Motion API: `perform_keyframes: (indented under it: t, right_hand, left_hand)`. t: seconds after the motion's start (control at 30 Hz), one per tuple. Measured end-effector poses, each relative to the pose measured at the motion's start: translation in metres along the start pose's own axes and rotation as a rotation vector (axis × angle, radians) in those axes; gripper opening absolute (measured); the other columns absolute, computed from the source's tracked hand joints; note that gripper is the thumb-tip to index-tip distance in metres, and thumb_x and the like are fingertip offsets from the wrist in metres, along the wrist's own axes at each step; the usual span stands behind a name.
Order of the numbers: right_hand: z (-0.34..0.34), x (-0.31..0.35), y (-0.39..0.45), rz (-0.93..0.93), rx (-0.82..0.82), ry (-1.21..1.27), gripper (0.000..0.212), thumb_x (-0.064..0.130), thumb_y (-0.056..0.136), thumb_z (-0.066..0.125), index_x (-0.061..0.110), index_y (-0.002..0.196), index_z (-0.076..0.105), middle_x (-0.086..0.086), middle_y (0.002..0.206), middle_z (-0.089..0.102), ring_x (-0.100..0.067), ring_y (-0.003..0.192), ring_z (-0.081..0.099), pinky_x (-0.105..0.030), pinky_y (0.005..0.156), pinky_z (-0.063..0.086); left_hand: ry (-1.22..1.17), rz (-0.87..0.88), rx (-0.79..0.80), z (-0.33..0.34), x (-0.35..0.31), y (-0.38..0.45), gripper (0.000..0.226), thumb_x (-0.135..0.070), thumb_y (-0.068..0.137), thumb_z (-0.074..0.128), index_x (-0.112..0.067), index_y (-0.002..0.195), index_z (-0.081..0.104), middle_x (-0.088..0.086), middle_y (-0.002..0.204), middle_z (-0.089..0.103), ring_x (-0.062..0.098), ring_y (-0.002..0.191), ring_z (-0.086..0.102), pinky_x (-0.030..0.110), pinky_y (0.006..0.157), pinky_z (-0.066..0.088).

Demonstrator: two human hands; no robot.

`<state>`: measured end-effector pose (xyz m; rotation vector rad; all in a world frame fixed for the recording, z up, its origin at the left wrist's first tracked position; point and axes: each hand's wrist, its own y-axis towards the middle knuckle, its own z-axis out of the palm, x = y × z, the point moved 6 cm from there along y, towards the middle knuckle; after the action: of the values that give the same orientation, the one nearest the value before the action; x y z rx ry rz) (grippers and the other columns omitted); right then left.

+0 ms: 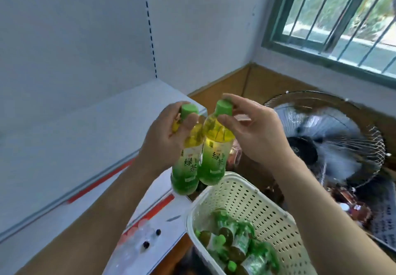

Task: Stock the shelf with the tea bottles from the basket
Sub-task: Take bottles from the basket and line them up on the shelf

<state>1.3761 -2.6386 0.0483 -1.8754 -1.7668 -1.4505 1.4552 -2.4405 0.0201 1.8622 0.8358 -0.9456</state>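
Observation:
Two green-tea bottles with green caps hang side by side in the air above the basket's far rim. My left hand [165,137] grips the left bottle [187,167] round its neck and shoulder. My right hand [255,133] pinches the right bottle [214,159] by its cap. The cream perforated basket [263,210] sits at the lower right with several more green-tea bottles [237,244] lying inside it. The white shelf [70,142] stretches out to the left, its board bare, with a red strip along its front edge.
A lower white shelf board [158,221] carries some clear plastic items with dark dots. An electric fan [325,144] stands on the right behind the basket. A barred window [342,22] is at the upper right. A slotted upright [150,28] runs up the shelf back.

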Motion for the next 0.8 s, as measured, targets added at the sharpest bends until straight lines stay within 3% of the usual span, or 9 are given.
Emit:
perform_keyframes:
  t: [0.13, 0.2, 0.3, 0.4, 0.47, 0.63, 0.8]
  right_hand:
    - [0.033, 0.079, 0.032, -0.099, 0.047, 0.058, 0.047, 0.028, 0.094, 0.084, 0.027, 0.14, 0.073, 0.01, 0.111, 0.079, -0.008, 0.1, 0.076, -0.039, 0.092, 0.064]
    - [0.046, 0.101, 0.042, -0.124, 0.078, 0.055, 0.047, 0.029, 0.096, 0.082, 0.029, 0.142, 0.072, 0.015, 0.112, 0.077, -0.004, 0.101, 0.075, -0.03, 0.094, 0.062]
    - [0.087, 0.142, 0.052, -0.177, 0.136, 0.065, 0.048, 0.029, 0.099, 0.08, 0.028, 0.146, 0.069, 0.011, 0.117, 0.075, -0.008, 0.103, 0.075, -0.024, 0.093, 0.06]
    - [0.136, 0.174, 0.058, -0.259, 0.178, 0.068, 0.047, 0.026, 0.099, 0.079, 0.023, 0.145, 0.069, 0.005, 0.117, 0.076, -0.015, 0.107, 0.075, -0.041, 0.097, 0.063]
    - [0.169, 0.188, 0.059, -0.283, 0.216, 0.063, 0.046, 0.026, 0.099, 0.079, 0.025, 0.144, 0.07, 0.009, 0.112, 0.075, -0.016, 0.102, 0.076, -0.043, 0.097, 0.062]
    - [0.235, 0.218, 0.061, -0.339, 0.241, 0.054, 0.044, 0.023, 0.1, 0.078, 0.024, 0.143, 0.071, 0.011, 0.11, 0.074, -0.021, 0.091, 0.074, -0.032, 0.092, 0.056]
    - [0.288, 0.229, 0.078, -0.382, 0.282, 0.054, 0.043, 0.023, 0.1, 0.077, 0.021, 0.142, 0.072, -0.001, 0.121, 0.08, -0.025, 0.101, 0.074, -0.036, 0.096, 0.055]
  left_hand:
    - [0.051, 0.044, -0.117, -0.092, -0.029, 0.0, 0.035, -0.057, 0.1, 0.052, -0.036, 0.126, 0.06, -0.012, 0.125, 0.064, -0.012, 0.111, 0.06, 0.014, 0.092, 0.053]
    - [0.058, 0.055, -0.127, -0.117, -0.037, 0.002, 0.038, -0.056, 0.098, 0.053, -0.033, 0.127, 0.063, -0.011, 0.124, 0.066, -0.011, 0.11, 0.061, 0.008, 0.088, 0.051]
    - [0.1, 0.058, -0.194, -0.177, -0.039, -0.006, 0.028, -0.045, 0.103, 0.06, -0.032, 0.127, 0.067, -0.012, 0.122, 0.068, -0.008, 0.111, 0.063, 0.009, 0.091, 0.05]
    - [0.162, 0.062, -0.278, -0.231, -0.028, -0.021, 0.023, -0.033, 0.106, 0.065, -0.032, 0.129, 0.068, -0.011, 0.124, 0.07, 0.0, 0.116, 0.064, 0.021, 0.099, 0.051]
    - [0.18, 0.047, -0.339, -0.262, -0.017, -0.03, 0.027, -0.028, 0.106, 0.066, -0.026, 0.133, 0.068, -0.011, 0.123, 0.069, 0.005, 0.115, 0.065, 0.028, 0.101, 0.053]
    - [0.215, 0.024, -0.467, -0.313, 0.011, -0.047, 0.017, -0.016, 0.108, 0.063, -0.025, 0.123, 0.063, -0.022, 0.116, 0.067, -0.011, 0.106, 0.062, 0.016, 0.097, 0.051]
    - [0.219, 0.037, -0.545, -0.338, 0.04, -0.051, 0.018, -0.014, 0.109, 0.061, -0.022, 0.124, 0.062, -0.015, 0.121, 0.068, -0.002, 0.111, 0.064, 0.023, 0.102, 0.052]
